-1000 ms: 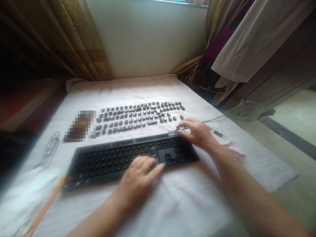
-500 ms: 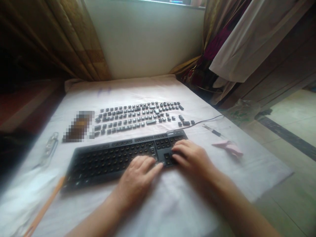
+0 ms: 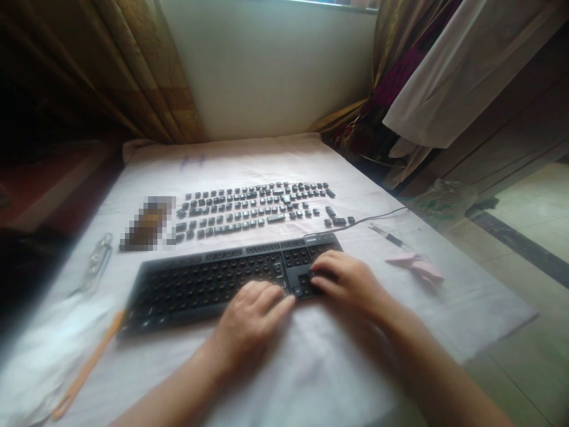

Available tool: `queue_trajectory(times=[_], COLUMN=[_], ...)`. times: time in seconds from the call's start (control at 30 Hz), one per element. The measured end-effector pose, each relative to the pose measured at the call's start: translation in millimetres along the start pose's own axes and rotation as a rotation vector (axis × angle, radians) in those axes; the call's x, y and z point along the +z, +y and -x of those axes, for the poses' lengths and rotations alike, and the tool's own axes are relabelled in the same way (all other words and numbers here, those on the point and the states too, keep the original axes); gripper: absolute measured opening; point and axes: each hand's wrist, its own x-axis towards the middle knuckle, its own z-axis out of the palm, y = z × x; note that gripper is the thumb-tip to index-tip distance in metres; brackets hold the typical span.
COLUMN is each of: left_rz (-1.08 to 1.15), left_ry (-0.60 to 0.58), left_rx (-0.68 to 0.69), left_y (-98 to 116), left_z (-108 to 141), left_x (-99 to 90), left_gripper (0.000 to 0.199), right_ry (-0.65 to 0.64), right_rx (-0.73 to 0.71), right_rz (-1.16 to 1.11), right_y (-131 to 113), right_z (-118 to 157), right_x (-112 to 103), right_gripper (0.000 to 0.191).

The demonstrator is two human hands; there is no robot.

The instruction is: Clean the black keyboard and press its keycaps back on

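A black keyboard [image 3: 204, 284] with its keycaps off lies slanted across the white-covered table. My left hand [image 3: 255, 314] rests on its front edge right of the middle, thumb stretched toward the arrow-key area, fingertips partly hidden behind the hand. At the right end of the keyboard is my right hand [image 3: 344, 279], its fingers bent over the number pad and slightly apart; whether anything small is under them cannot be made out. Loose black keycaps [image 3: 235, 227] lie in rows behind the keyboard, with a few more near its cable [image 3: 373, 214].
An orange-handled tool [image 3: 89, 370] lies at the left front, and a clear object [image 3: 98, 258] farther back. A pixelated item [image 3: 149, 224] sits left of the keycaps. On the right are a thin tool [image 3: 391, 238] and a pink cloth [image 3: 418, 265].
The view has shifted slightly, so the table and keyboard appear a little farther right. Both hands stay at the keyboard, in nearly the same pose.
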Motion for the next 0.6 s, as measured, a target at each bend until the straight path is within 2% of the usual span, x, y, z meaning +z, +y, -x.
queue_trajectory(times=[0.33, 0.47, 0.6], left_rz=[0.000, 0.013, 0.017], left_ry=[-0.012, -0.021, -0.023], left_rx=[0.018, 0.018, 0.016], left_y=[1.3, 1.0, 0.6], left_z=[-0.1, -1.1, -0.3], left_x=[-2.3, -1.7, -1.6], left_gripper=[0.026, 0.026, 0.027], right_ry=[0.083, 0.087, 0.151], right_rx=[-0.087, -0.145, -0.222], right_rz=[-0.039, -0.017, -0.006], right_y=[-3.7, -0.7, -4.3], right_z=[9.0, 9.0, 12.1], right_x=[3.3, 7.0, 13.1], right_gripper=[0.007, 0.008, 0.010])
